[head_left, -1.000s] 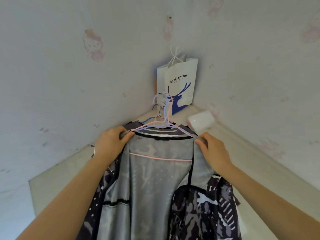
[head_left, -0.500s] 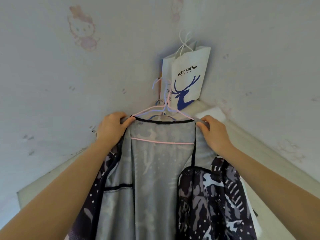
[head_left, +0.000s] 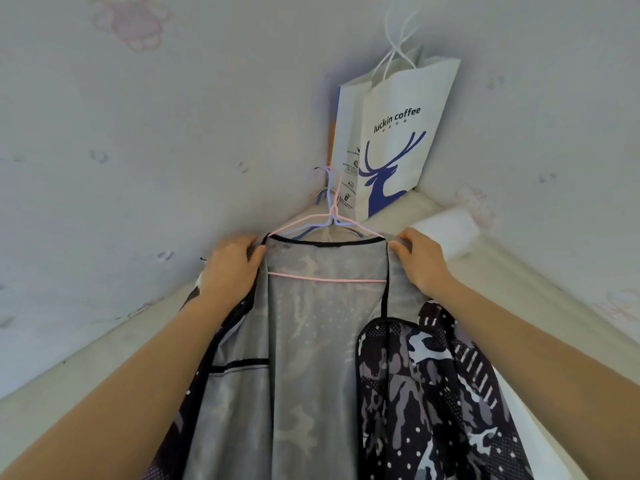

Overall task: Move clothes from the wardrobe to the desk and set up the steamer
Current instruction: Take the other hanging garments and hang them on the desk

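A grey mesh-lined jacket (head_left: 311,358) with a black and white camouflage outer side hangs open on a pink wire hanger (head_left: 327,280). Blue and white hangers (head_left: 323,199) are bunched behind it, their hooks up at the wall corner. My left hand (head_left: 230,268) grips the jacket's left shoulder. My right hand (head_left: 420,259) grips its right shoulder. Both arms reach up from the bottom corners. The steamer is not in view.
A white paper coffee bag (head_left: 391,140) with a blue deer stands in the wall corner on a pale ledge (head_left: 512,271). A white block (head_left: 446,226) lies on the ledge just right of my right hand. Patterned wallpaper covers both walls.
The view has tilted up and closer, so the bag and hangers appear larger and higher. Both hands keep their grip on the jacket's shoulders and have spread slightly apart.
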`<state>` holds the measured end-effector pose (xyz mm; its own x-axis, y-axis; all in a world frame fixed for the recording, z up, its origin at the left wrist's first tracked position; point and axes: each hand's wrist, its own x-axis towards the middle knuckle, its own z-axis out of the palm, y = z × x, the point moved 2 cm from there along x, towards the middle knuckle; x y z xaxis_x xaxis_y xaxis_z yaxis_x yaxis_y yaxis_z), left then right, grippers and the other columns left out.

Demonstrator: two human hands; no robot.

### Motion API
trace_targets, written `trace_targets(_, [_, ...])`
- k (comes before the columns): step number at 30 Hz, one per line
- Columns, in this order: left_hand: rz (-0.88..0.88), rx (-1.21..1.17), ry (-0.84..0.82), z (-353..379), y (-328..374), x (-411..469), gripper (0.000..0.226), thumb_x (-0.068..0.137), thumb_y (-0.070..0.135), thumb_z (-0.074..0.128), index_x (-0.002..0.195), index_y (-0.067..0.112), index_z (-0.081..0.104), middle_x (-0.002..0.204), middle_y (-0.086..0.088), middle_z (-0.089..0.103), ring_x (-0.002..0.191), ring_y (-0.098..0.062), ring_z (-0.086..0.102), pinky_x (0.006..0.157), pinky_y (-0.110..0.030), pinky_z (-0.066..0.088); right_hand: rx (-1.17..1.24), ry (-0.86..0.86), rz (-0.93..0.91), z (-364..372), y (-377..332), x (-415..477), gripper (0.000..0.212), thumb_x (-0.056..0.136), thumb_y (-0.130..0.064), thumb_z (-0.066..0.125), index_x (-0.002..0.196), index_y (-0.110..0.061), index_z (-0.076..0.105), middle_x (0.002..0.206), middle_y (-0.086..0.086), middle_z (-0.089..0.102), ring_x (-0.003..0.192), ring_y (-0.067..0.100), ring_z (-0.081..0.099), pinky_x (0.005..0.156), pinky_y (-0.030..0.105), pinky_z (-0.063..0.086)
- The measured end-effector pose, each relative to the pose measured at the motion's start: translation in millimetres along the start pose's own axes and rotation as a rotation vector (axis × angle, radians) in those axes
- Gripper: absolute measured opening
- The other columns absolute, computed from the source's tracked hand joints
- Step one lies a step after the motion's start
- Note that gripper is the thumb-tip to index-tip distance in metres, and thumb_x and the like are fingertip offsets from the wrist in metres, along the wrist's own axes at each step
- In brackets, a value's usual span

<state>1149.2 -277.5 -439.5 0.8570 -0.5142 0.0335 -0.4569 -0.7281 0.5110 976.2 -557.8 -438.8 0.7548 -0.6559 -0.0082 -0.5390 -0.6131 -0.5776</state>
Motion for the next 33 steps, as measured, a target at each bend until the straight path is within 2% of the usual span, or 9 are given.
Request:
trace_targets(3, [0.026,-0.006,0.029,8.5,-5.4,-33.6,0.052,0.097,0.045,0.041,0.132,0.009,0.055,0.139,-0.011,0.052,0.131,-0.029,0.043,0.112,-0.04,0.031,0.01,-0.027,0.002,8.9,6.9,1.9,0.015,0.096,-0.028,0.052,0.084,-0.018,0.05,0.085,0.0,0.055,0.078,0.022,0.049,0.07,0.033,0.038])
trace_targets(5, [0.068,0.05,0.046,12.2,-6.0,-53.5,0.063,0.094,0.049,0.043,0.137,0.004,0.048,0.15,-0.009,0.038,0.142,-0.024,0.028,0.118,-0.035,0.017,0.014,-0.03,0.007,12.2,8.7,2.7,0.016,0.096,-0.028,0.052,0.084,-0.018,0.051,0.086,0.002,0.057,0.079,0.023,0.051,0.07,0.033,0.039])
trace_targets(7, [0.145,0.139,0.051,20.0,-11.2,-66.0,0.068,0.09,0.051,0.04,0.136,0.001,0.048,0.151,-0.011,0.036,0.143,-0.024,0.027,0.117,-0.038,0.018,0.013,-0.031,0.015,14.4,9.6,3.2,0.016,0.095,-0.028,0.052,0.083,-0.018,0.05,0.088,0.003,0.058,0.08,0.024,0.053,0.071,0.035,0.041])
trace_targets(9, [0.185,0.147,0.073,25.9,-17.2,-69.5,0.06,0.093,0.042,0.037,0.13,-0.001,0.055,0.148,-0.013,0.041,0.141,-0.026,0.031,0.115,-0.041,0.023,0.005,-0.031,0.02,15.9,9.9,3.2,0.016,0.096,-0.029,0.052,0.083,-0.019,0.05,0.088,0.002,0.057,0.082,0.026,0.054,0.072,0.036,0.043])
trace_targets(12, [0.082,-0.009,0.105,22.6,-6.0,-65.1,0.041,0.101,0.024,0.043,0.132,0.001,0.053,0.146,-0.011,0.044,0.141,-0.025,0.03,0.117,-0.038,0.018,-0.009,-0.027,0.046,16.4,8.7,5.8,0.016,0.096,-0.031,0.051,0.085,-0.02,0.051,0.09,0.003,0.059,0.086,0.028,0.056,0.078,0.04,0.046])
trace_targets(17, [0.005,-0.235,0.243,12.3,27.2,-36.2,0.036,0.099,0.014,0.047,0.133,0.0,0.052,0.14,-0.015,0.05,0.136,-0.031,0.039,0.114,-0.038,0.025,-0.033,-0.002,0.12,9.8,-12.1,22.6,0.018,0.097,-0.034,0.047,0.088,-0.02,0.051,0.097,0.007,0.062,0.094,0.031,0.055,0.09,0.048,0.044])
trace_targets(23, [0.019,-0.269,0.212,30.2,42.7,-3.4,0.036,0.1,0.015,0.047,0.132,0.002,0.054,0.138,-0.015,0.052,0.135,-0.033,0.039,0.113,-0.037,0.026,-0.06,-0.013,0.203,10.2,0.5,36.4,0.02,0.097,-0.035,0.046,0.089,-0.018,0.05,0.103,0.011,0.063,0.099,0.035,0.055,0.092,0.048,0.042])
trace_targets(28, [0.094,-0.033,0.11,71.9,24.3,-6.3,0.038,0.099,0.022,0.047,0.133,0.006,0.054,0.144,-0.011,0.048,0.14,-0.031,0.032,0.116,-0.051,0.018,-0.074,-0.038,0.229,29.0,17.9,33.9,0.02,0.097,-0.034,0.047,0.09,-0.015,0.052,0.103,0.012,0.063,0.1,0.036,0.055,0.089,0.046,0.04])
trace_targets(33, [0.132,0.174,0.022,89.6,16.2,-12.0,0.065,0.093,0.051,0.018,0.146,0.018,0.037,0.157,-0.002,0.027,0.146,-0.025,0.015,0.117,-0.045,0.003,-0.178,0.059,0.125,37.7,21.2,27.8,0.027,0.096,-0.034,0.048,0.107,-0.01,0.058,0.113,0.015,0.056,0.107,0.037,0.048,0.087,0.05,0.043])
